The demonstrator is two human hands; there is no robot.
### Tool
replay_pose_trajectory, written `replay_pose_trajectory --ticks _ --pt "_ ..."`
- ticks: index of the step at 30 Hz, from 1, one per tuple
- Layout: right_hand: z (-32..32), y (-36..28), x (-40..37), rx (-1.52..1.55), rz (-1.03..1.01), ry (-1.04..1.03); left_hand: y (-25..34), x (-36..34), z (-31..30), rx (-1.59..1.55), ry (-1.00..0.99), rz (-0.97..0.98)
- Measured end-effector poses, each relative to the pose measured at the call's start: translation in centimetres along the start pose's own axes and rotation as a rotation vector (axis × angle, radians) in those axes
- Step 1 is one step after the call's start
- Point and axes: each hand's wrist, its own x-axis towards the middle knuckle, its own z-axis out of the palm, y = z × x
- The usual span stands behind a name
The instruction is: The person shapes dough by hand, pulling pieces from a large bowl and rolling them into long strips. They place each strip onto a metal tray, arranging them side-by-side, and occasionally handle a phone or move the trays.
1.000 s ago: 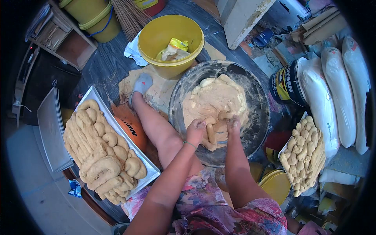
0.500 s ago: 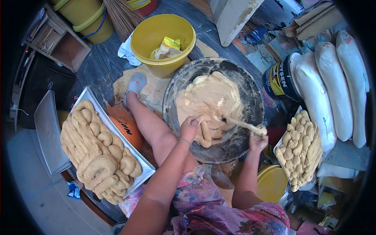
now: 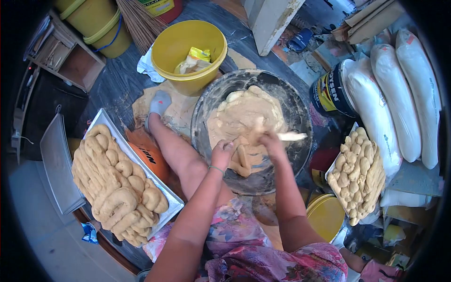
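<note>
A wide black basin [image 3: 203, 105] stands before me, holding a bed of fine tan crumbs [image 3: 249, 113] ringed at the far side by pale dough pieces. My left hand [image 3: 222, 152] is over its near left part, fingers curled together beside a crumb-coated dough strip [image 3: 242, 162]; what they hold is hidden. Motion smears my right hand [image 3: 272, 143], which is low over the crumbs near the middle. A pale dough rope [image 3: 292, 136] extends from beside it toward the basin's right wall.
At left, a metal tray [image 3: 174, 207] bears heaped coated dough [image 3: 112, 183]; at right, another tray carries small dough pieces [image 3: 354, 174]. A yellow bucket [image 3: 188, 47] with a packet inside stands behind the basin. A paint bucket [image 3: 331, 91] and long white plastic-wrapped packs [image 3: 376, 113] stand right.
My right hand has moved left from the basin's right rim, where it held the end of a stretched dough rope, to the crumbs. My left hand has stayed nearly in place.
</note>
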Motion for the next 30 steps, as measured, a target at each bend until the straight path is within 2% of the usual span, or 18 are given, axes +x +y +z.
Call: replay_pose_trajectory --ticks 2,5,8,11,14,15,17,20,23,26,29,30 --pt "2.0 5.3 2.1 -0.621 -0.285 0.04 0.3 -0.1 0.0 -0.01 0.008 -0.001" --pt "2.5 10.7 4.6 -0.853 -0.083 0.197 1.7 -0.7 -0.2 -0.03 0.007 -0.027" --pt "2.5 15.6 5.0 -1.183 -0.284 0.204 1.8 -0.5 -0.4 -0.003 -0.024 -0.04" --pt "4.2 13.8 3.3 -1.415 -0.21 0.187 2.2 -0.4 -0.2 -0.023 -0.041 -0.058" --pt "3.9 9.6 2.8 -1.112 0.129 -0.231 2.0 -0.3 -0.1 -0.064 -0.03 -0.063" --pt "3.0 11.0 3.1 -0.851 0.197 -0.254 1.7 -0.2 0.0 -0.073 -0.024 -0.067" --pt "0.5 15.5 3.6 -0.325 0.324 -0.289 1.4 -0.2 0.1 -0.082 -0.015 -0.071" --pt "-0.3 18.2 2.3 0.483 0.564 -0.002 1.4 -0.4 0.0 -0.066 -0.016 -0.073" --pt "0.3 17.8 -0.2 -0.037 0.397 -0.172 1.7 -0.6 -0.3 -0.018 -0.02 -0.069" --pt "0.3 17.4 -1.9 0.128 0.545 -0.236 1.1 -0.6 -0.4 0.015 -0.025 -0.047" --pt "-3.0 19.2 -0.6 0.594 0.615 -0.214 1.6 -1.0 -0.8 -0.005 -0.033 -0.05" --pt "-3.4 21.5 0.3 0.436 0.433 0.153 2.7 -1.6 -1.0 -0.018 -0.046 -0.08"
